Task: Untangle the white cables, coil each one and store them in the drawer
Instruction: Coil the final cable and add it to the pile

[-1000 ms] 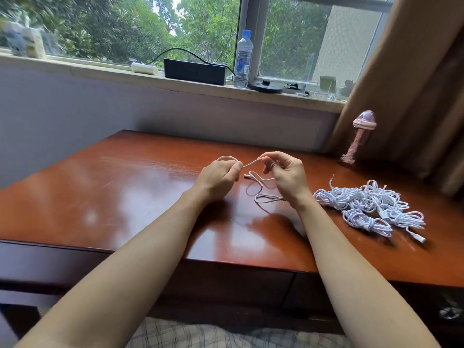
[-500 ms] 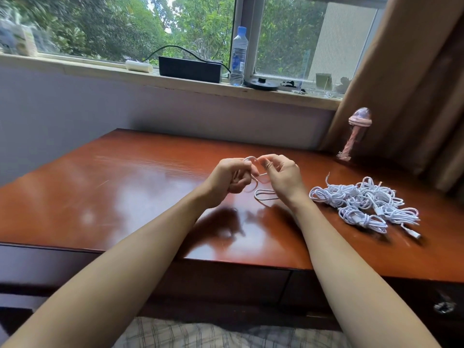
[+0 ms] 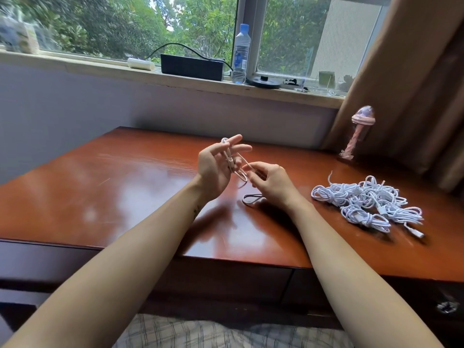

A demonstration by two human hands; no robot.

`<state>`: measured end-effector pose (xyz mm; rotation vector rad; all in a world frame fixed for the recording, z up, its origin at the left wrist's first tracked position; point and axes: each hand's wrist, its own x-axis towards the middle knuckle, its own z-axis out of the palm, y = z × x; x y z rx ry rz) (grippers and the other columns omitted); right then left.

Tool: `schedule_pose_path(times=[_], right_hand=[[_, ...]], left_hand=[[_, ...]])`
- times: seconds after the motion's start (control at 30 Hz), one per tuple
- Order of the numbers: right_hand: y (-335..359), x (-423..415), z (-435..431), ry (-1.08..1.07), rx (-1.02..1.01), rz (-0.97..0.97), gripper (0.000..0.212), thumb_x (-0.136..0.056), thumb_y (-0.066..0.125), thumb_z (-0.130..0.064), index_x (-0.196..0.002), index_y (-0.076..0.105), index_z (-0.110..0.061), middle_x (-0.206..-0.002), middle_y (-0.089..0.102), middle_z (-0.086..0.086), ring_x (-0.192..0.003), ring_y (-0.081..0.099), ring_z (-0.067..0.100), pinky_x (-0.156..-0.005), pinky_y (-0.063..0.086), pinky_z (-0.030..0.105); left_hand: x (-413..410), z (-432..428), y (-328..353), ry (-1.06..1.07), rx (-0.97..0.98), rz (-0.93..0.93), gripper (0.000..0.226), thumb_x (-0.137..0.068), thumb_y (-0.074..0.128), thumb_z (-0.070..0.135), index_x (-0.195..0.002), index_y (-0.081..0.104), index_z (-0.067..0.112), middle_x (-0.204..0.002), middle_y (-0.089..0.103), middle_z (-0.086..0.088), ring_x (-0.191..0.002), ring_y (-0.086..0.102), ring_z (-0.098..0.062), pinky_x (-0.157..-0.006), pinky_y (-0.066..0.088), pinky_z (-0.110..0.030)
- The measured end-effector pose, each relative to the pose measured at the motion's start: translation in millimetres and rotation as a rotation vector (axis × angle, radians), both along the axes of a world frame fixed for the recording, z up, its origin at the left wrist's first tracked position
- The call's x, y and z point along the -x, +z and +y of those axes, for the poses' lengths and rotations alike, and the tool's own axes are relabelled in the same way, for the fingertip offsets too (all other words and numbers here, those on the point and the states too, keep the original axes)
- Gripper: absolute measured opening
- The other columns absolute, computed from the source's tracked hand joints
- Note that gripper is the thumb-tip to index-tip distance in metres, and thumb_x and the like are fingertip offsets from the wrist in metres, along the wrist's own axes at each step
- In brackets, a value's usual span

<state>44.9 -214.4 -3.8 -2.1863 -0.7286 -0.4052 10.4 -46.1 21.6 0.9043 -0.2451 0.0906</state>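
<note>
— Looking down from the head camera, where do we find the white cable [image 3: 238, 172]?
— We find it between our two hands, raised a little above the table [image 3: 113, 197]. Our left hand [image 3: 216, 167] is turned palm up with the upper fingers [image 3: 236, 138] straight, and the cable is looped over them and runs down across the palm.
— And our right hand [image 3: 270, 182]?
— It is just beside the left one, lower, and pinches the same cable between the thumb and the fingertips [image 3: 251, 168]. Under this hand one end loop [image 3: 252, 198] of the cable lies on the table.
— How does the cable look?
— Thin and white, and a small connector shows near our left fingers. We cannot tell how many turns it makes.
— Where are the others?
— We see a pile of cables [image 3: 366, 202] on the right part of the table, well apart from our hands. They are white too, in loose bundles that touch each other, and one plug sticks out at the near right side.
</note>
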Motion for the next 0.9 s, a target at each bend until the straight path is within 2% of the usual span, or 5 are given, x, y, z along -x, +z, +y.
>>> schedule_pose_path(times=[0.2,0.5,0.7,0.83,0.9], right_hand=[[-0.6,4.9,6.2,0.055,0.003,0.058,0.015,-0.089,0.068,-0.014,-0.098,0.075,-0.023,-0.08,0.073,-0.005,-0.068,0.059,0.006,-0.074,0.053,0.034],[3.5,13.6,6.1,0.091,-0.011,0.183,0.016,-0.08,0.078,-0.01,-0.09,0.07,-0.02,-0.069,0.065,-0.01,-0.061,0.055,0.004,-0.064,0.048,0.02],[8.9,17.0,5.7,0.163,-0.249,0.236,0.01,-0.088,0.074,-0.002,-0.088,0.065,-0.006,-0.075,0.065,0.0,-0.063,0.055,0.004,-0.062,0.046,0.015],[8.6,14.2,4.4,0.208,-0.296,0.256,0.006,-0.098,0.062,-0.006,-0.103,0.066,-0.004,-0.084,0.074,0.004,-0.078,0.07,0.02,-0.077,0.055,0.041],[8.7,13.5,5.1,0.188,-0.307,0.24,0.014,-0.103,0.058,-0.012,-0.109,0.069,-0.005,-0.073,0.071,-0.008,-0.068,0.067,0.016,-0.071,0.057,0.039]], left_hand=[[-11.4,-3.0,-8.4,0.158,-0.155,-0.027,0.042,-0.107,0.033,-0.002,-0.149,0.031,0.001,-0.137,0.06,-0.016,-0.092,0.068,-0.017,-0.076,0.052,-0.025],[-21.0,-4.7,-18.8,0.453,-0.452,-0.07,0.049,-0.103,0.04,-0.007,-0.151,0.03,0.001,-0.146,0.051,-0.01,-0.121,0.06,-0.018,-0.105,0.049,-0.03],[-22.2,2.4,-21.8,0.587,-0.701,-0.122,0.055,-0.101,0.034,-0.008,-0.154,0.029,0.004,-0.134,0.051,-0.001,-0.12,0.057,-0.01,-0.1,0.044,-0.014],[-23.6,2.9,-28.3,0.513,-0.92,-0.17,0.059,-0.101,0.037,-0.003,-0.157,0.025,0.009,-0.126,0.059,0.001,-0.119,0.056,-0.013,-0.098,0.046,-0.022],[-23.4,3.1,-30.5,0.467,-1.01,-0.163,0.057,-0.101,0.038,-0.002,-0.156,0.027,0.008,-0.12,0.061,0.001,-0.117,0.058,-0.017,-0.101,0.043,-0.025]])
